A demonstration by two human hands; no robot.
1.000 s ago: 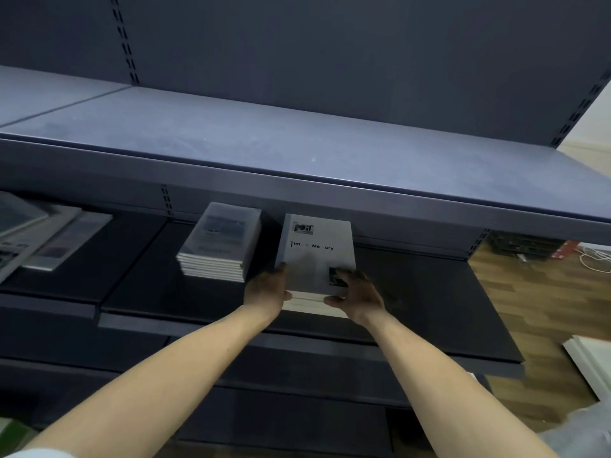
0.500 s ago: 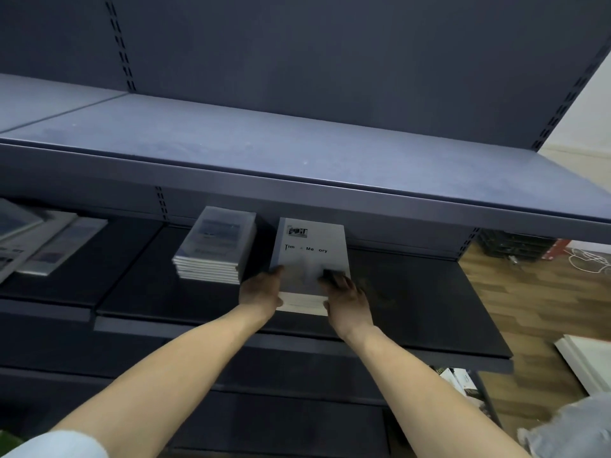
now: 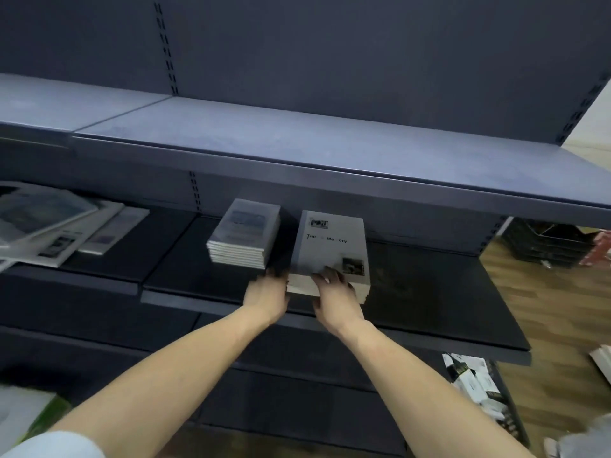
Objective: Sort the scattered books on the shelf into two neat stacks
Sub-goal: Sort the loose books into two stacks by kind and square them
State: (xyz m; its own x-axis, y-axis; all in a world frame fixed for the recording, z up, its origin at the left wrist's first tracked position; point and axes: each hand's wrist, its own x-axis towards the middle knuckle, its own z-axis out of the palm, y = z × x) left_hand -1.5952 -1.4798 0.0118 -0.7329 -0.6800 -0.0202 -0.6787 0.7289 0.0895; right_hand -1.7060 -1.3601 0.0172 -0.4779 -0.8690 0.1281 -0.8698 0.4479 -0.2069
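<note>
Two stacks on dark metal shelf (image 3: 205, 276): grey-cover paperback stack (image 3: 244, 238) left, white "Memory" book stack (image 3: 330, 256) just beside. Left hand (image 3: 266, 295) presses its left edge, fingers straight; right hand (image 3: 335, 292) rests fingers on top cover.

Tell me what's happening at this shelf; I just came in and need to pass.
A person is squaring up the right stack of pale grey books on the dark metal shelf. The left hand touches its near left corner; the right hand rests on the top cover's near edge. A second neat stack of grey books sits just left, apart.
</note>
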